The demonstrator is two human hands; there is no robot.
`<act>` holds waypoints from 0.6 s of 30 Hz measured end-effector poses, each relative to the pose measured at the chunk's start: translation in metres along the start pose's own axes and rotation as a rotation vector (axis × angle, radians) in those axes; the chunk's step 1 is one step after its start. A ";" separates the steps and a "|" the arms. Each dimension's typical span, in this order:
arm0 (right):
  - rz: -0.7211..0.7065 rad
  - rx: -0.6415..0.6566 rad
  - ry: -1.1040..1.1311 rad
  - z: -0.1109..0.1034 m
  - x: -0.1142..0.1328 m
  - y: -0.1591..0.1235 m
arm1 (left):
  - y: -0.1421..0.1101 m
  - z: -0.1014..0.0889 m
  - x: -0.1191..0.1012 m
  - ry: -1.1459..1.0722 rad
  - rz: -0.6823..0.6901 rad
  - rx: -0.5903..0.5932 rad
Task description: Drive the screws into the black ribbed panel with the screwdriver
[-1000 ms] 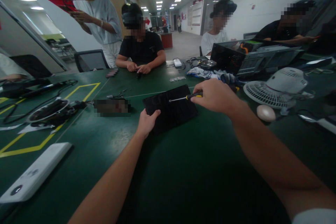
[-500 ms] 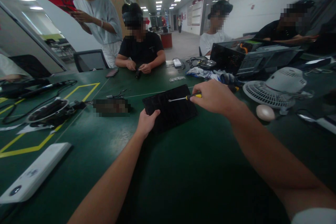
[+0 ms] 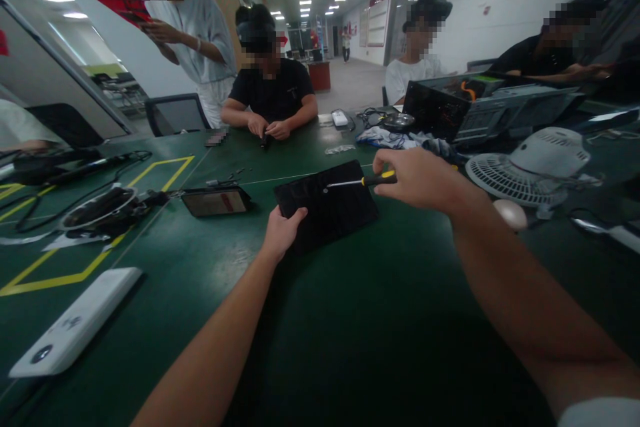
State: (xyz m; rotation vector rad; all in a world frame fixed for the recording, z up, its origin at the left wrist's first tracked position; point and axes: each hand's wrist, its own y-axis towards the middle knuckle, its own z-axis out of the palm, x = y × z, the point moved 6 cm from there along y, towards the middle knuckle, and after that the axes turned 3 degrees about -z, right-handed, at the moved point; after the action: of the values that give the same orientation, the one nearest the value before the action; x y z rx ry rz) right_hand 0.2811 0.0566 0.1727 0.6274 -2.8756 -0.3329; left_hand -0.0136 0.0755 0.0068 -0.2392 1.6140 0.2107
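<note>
My left hand (image 3: 284,232) is closed on the near left edge of a flat black rectangular panel (image 3: 345,213), thumb on top. The panel is tilted above the green table. My right hand (image 3: 425,180) grips the black-and-yellow handle of a screwdriver (image 3: 347,183) held almost level over the panel. Its shaft points left, and the tip is by a small pale round spot (image 3: 325,191) on the panel. Whether the tip touches the panel I cannot tell.
A phone-like screen (image 3: 217,203) leans at left, near a wire-tangled device (image 3: 100,210) and a white power bank (image 3: 75,323). At right are a white fan (image 3: 530,167), a pale rounded object (image 3: 510,213) and an opened computer case (image 3: 500,110). Across the table a person (image 3: 270,90) handles a small dark object.
The screwdriver and my right hand have shifted slightly right, and its tip has moved off the pale round spot. My left hand keeps its hold on the panel. The view has turned a little.
</note>
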 end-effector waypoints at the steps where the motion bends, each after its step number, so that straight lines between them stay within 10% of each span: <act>1: 0.006 -0.034 -0.006 -0.003 -0.002 0.000 | 0.000 0.000 0.000 -0.005 -0.001 0.000; 18: 0.026 -0.148 -0.039 -0.004 0.018 0.000 | 0.006 -0.003 0.007 0.025 -0.018 -0.016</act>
State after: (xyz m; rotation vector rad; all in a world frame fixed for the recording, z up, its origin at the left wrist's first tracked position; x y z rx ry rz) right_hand 0.2662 0.0478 0.1789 0.5629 -2.8595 -0.5539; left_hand -0.0185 0.0804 0.0003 -0.2694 1.6352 0.2076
